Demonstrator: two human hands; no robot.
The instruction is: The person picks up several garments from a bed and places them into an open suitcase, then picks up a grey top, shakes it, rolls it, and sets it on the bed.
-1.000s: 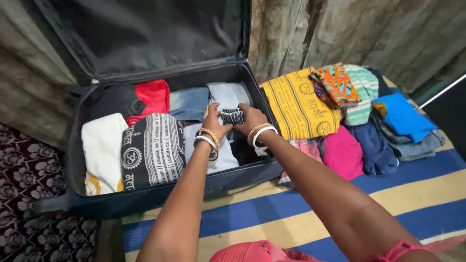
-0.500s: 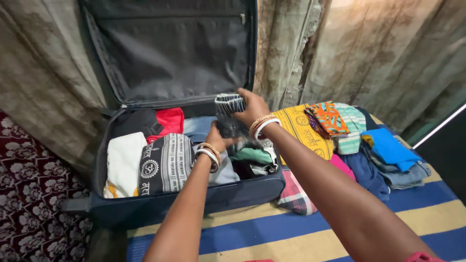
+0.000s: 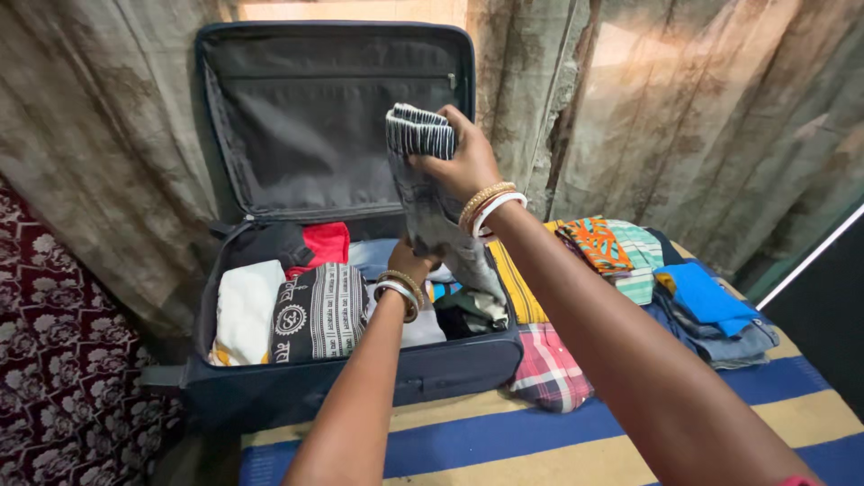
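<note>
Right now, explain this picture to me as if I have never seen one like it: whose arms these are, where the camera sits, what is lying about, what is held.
The camera sits on a person's head and looks down, so the two bare arms reaching forward are that person's own. The right hand has a closed grip on a grey garment with a striped band, lifted high so that it hangs down over an open dark suitcase. The left hand is lower, behind the hanging cloth; whether it grips anything cannot be told. Inside the suitcase lie folded clothes, among them a white piece, a black and white printed cloth and a red one. To the right, a pile of folded clothes rests on a blue and yellow striped mat.
</note>
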